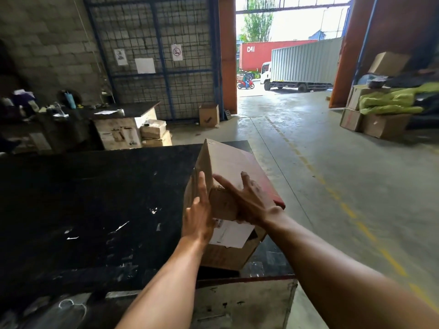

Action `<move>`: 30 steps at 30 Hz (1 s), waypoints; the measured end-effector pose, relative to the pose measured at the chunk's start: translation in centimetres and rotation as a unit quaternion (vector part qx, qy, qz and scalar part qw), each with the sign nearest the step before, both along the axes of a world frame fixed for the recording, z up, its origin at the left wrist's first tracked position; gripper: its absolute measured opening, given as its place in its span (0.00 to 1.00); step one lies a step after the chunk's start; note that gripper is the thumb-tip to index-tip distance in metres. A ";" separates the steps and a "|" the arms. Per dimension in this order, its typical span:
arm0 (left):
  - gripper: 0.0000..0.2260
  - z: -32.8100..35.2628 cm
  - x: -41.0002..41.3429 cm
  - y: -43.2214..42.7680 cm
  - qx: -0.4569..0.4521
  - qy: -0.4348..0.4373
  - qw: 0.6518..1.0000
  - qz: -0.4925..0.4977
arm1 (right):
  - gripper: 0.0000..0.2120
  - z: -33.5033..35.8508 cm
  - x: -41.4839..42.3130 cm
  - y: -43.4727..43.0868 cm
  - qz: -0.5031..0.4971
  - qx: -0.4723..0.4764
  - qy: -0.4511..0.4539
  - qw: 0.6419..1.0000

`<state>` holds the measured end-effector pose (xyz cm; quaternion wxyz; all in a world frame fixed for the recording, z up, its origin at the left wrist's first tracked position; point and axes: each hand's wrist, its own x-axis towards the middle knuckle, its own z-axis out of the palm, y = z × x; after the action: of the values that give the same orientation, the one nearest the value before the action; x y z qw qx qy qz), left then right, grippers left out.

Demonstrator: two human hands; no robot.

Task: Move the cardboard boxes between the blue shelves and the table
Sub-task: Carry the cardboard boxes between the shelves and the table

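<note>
A cardboard box [228, 162] sits tilted at the right end of the black counter [107, 198], near the front corner, its far end raised. Whether its near bottom edge rests on the counter or hangs just above it cannot be told; the underside and far faces are hidden.

The left grip [199, 214] lies flat against the box's left side, fingers straight and apart, pressing rather than curling. The right grip [249, 200] spreads over the top and near edge, fingers extended and thumb pointing left; its palm covers a torn patch of cardboard, so the contact beneath is out of sight.

A white label [231, 233] on the near face is partly covered by both wrists, its print too small to read. A red strip [273, 193] shows along the box's right side, mostly behind the right grip.

The far left is dark and blurred: a second counter [128, 110] carries clutter that cannot be made out. Stacked boxes [380, 124] at the right are cut off by the frame.
</note>
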<state>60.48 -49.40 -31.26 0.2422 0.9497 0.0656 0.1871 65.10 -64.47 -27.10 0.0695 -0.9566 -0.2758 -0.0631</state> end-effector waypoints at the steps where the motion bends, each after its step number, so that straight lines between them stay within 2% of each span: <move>1: 0.55 -0.4 0.1 0.3 -0.015 -0.003 1.000 0.004 | 0.54 -0.1 -0.2 0.2 0.006 -0.008 -0.004 1.000; 3: 0.55 -0.7 0.1 0.7 -0.037 -0.001 0.999 0.010 | 0.51 -0.3 -0.3 0.5 0.019 -0.026 -0.023 0.999; 7: 0.52 -1.0 0.6 1.9 -0.046 0.026 0.998 0.023 | 0.46 0.5 0.0 0.5 0.006 -0.026 0.005 1.000; 9: 0.45 -1.2 0.9 2.4 -0.019 0.051 0.998 0.032 | 0.44 1.0 0.1 0.7 -0.005 -0.041 -0.002 0.999; 11: 0.33 -1.2 0.8 2.7 0.012 0.097 0.995 0.033 | 0.42 1.2 0.0 0.9 -0.019 -0.040 -0.013 0.999; 13: 0.23 -1.0 0.4 2.5 0.011 0.134 0.991 0.022 | 0.39 1.0 -0.1 1.0 -0.039 -0.027 -0.021 0.999; 14: 0.22 -0.9 0.2 2.4 -0.001 0.147 0.989 0.013 | 0.38 0.8 -0.1 0.9 -0.051 -0.021 -0.021 0.998; 17: 0.26 -1.3 0.1 2.1 -0.043 0.182 0.982 0.009 | 0.38 -0.4 -0.2 -0.1 -0.074 -0.024 -0.027 0.997; 19: 0.33 -1.9 0.3 2.4 -0.069 0.230 0.970 0.026 | 0.34 -1.0 -0.3 -0.4 -0.086 -0.013 -0.025 0.996; 22: 0.47 -3.5 0.6 3.6 -0.153 0.291 0.942 0.063 | 0.28 -1.4 -0.6 -1.1 -0.111 0.036 -0.030 0.993; 24: 0.51 -4.6 0.7 4.6 -0.195 0.307 0.927 0.090 | 0.22 -1.6 -0.6 -2.0 -0.126 0.060 -0.035 0.990; 27: 0.53 -5.8 1.1 4.7 -0.273 0.300 0.912 0.066 | 0.19 -1.8 -0.4 -3.4 -0.133 0.093 -0.021 0.987; 30: 0.46 -6.5 1.3 3.2 -0.318 0.229 0.917 0.071 | 0.19 -2.3 0.1 -4.4 -0.142 0.129 -0.011 0.981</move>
<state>61.76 -46.21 -37.74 0.4962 0.8321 0.2427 -0.0498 65.21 -68.82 -29.43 0.1797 -0.9682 -0.1277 -0.1181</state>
